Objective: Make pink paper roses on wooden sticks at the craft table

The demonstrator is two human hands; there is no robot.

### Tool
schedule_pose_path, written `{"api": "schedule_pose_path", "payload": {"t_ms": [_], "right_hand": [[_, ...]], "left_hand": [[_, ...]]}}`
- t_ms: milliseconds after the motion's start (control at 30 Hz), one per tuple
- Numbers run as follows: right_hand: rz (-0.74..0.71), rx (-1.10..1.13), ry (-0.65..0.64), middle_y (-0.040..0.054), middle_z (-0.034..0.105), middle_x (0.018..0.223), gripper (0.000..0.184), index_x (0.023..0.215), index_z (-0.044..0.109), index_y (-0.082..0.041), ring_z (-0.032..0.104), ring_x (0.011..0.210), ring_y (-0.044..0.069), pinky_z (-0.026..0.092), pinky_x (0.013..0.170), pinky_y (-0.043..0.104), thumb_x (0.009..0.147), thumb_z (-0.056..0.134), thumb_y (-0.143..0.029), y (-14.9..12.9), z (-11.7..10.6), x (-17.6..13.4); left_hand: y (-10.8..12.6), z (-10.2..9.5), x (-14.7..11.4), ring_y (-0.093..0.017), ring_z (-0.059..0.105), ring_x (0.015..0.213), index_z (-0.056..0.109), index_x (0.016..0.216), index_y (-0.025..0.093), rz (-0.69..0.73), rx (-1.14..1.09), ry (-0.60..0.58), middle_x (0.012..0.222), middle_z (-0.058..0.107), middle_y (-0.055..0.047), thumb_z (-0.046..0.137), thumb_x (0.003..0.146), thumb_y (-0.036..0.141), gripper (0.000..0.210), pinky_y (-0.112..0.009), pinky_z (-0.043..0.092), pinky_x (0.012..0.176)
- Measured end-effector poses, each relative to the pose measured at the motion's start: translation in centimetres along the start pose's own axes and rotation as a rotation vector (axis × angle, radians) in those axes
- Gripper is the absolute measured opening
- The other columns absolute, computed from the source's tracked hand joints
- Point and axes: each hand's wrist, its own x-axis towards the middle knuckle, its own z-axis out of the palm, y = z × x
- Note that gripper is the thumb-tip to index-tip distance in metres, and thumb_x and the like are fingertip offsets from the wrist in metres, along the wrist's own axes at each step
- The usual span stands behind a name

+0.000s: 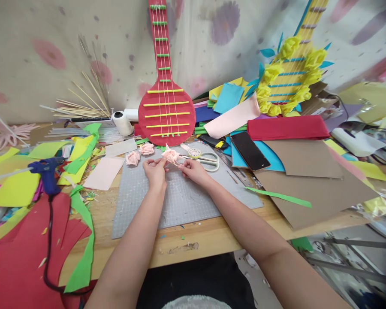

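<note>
Head view, left to right: a blue glue gun (48, 171) sits beside the cutting mat (193, 206), seemingly for easy reach. Two pink roses (133, 158) stand near its far left corner, probably out of the way. Over the mat, the left hand (155, 171) pinches a third rose (171, 155), apparently steadying it; the right hand (193, 169) nips its right edge, just before the scissors (209, 162).

looks like a craft workshop to me: gridded cutting mat (189, 204) under the left hand (155, 172) and right hand (194, 171), scissors (217, 162) just beside the right one, blue glue gun (49, 171) out to their left, coloured sheets (19, 191) heaped on both sides, red lute-shaped cutout (166, 110) standing just beyond them.
</note>
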Motion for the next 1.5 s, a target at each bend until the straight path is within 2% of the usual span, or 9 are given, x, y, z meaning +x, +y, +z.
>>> {"api": "schedule_pose_path", "payload": {"t_ms": [167,467,700,900,1000,1100,1233,1367,1500], "right_hand": [[-0.025,-0.078,-0.002,-0.0046,0.053,0.047,0.023,0.062,0.042,-0.020,0.044,0.043,0.009,0.032,0.049,0.022,0.075,0.052,-0.035,-0.1,0.1,-0.2],[-0.080,-0.068,0.002,-0.0051,0.053,0.053,0.017,0.071,0.040,-0.021,0.048,0.049,0.011,0.033,0.051,0.023,0.077,0.051,-0.033,0.1,0.3,-0.7],[-0.103,-0.087,-0.070,-0.0064,0.043,0.053,0.026,0.068,0.043,-0.020,0.037,0.047,0.008,0.025,0.046,0.022,0.069,0.059,-0.040,-0.2,-2.6,-0.8],[-0.113,0.074,0.100,-0.0101,0.028,0.047,0.026,0.081,0.047,-0.021,0.026,0.044,0.008,0.019,0.046,0.022,0.069,0.058,-0.041,-0.3,-3.0,-0.3],[-0.112,-0.029,0.122,-0.0080,0.032,0.049,0.025,0.069,0.047,-0.020,0.028,0.047,0.008,0.020,0.048,0.022,0.068,0.059,-0.042,0.0,-2.3,-0.1],[-0.123,-0.095,0.178,-0.0055,0.037,0.052,0.028,0.059,0.042,-0.019,0.032,0.050,0.008,0.023,0.049,0.022,0.069,0.056,-0.041,0.3,-1.9,0.1],[-0.090,-0.049,0.352,-0.0044,0.041,0.054,0.026,0.062,0.042,-0.020,0.035,0.051,0.010,0.027,0.050,0.023,0.070,0.054,-0.041,0.5,-2.2,0.3],[-0.063,-0.061,0.464,-0.0036,0.043,0.053,0.026,0.061,0.040,-0.021,0.037,0.050,0.011,0.028,0.050,0.024,0.072,0.053,-0.041,0.3,-2.6,0.3],[-0.093,-0.079,0.475,-0.0032,0.047,0.055,0.023,0.062,0.040,-0.021,0.041,0.052,0.011,0.030,0.053,0.024,0.074,0.052,-0.037,0.2,-2.6,0.1]], "left_hand": [[-0.2,-0.2,0.1,-0.009,0.061,0.052,0.028,0.081,0.022,0.081,0.053,0.018,0.067,0.054,0.007,0.061,0.065,0.006,0.041,-0.012,0.030,0.036],[-0.1,0.0,0.0,-0.013,0.064,0.062,0.030,0.085,0.021,0.093,0.003,-0.003,0.075,0.061,0.001,0.064,0.066,0.011,0.040,-0.017,0.043,0.045],[1.1,-1.6,2.4,-0.011,0.064,0.063,0.030,0.083,0.021,0.075,-0.048,0.105,0.077,0.060,0.002,0.062,0.067,0.009,0.037,-0.015,0.041,0.043],[1.3,-1.3,1.4,-0.011,0.063,0.057,0.036,0.083,0.019,-0.148,0.076,-0.179,0.068,0.061,0.002,0.065,0.064,0.009,0.036,-0.013,0.037,0.040],[0.9,-1.0,0.7,-0.012,0.063,0.057,0.037,0.083,0.019,-0.202,0.135,-0.325,0.067,0.063,0.001,0.069,0.061,0.010,0.040,-0.013,0.036,0.039],[0.5,-0.9,0.7,-0.013,0.065,0.063,0.037,0.084,0.019,-0.112,0.115,-0.351,0.073,0.064,-0.001,0.070,0.060,0.014,0.040,-0.016,0.042,0.043],[-0.1,-0.7,0.5,-0.014,0.066,0.067,0.038,0.084,0.020,0.044,0.068,-0.271,0.078,0.064,-0.002,0.069,0.062,0.019,0.038,-0.019,0.047,0.048],[-0.9,-0.1,-0.9,-0.015,0.066,0.066,0.042,0.079,0.017,-0.076,0.135,-0.400,0.072,0.065,-0.004,0.069,0.063,0.021,0.032,-0.019,0.047,0.047],[-1.4,0.4,-2.0,-0.017,0.066,0.069,0.044,0.079,0.017,-0.117,0.136,-0.468,0.073,0.067,-0.006,0.070,0.064,0.021,0.030,-0.022,0.050,0.048]]}}
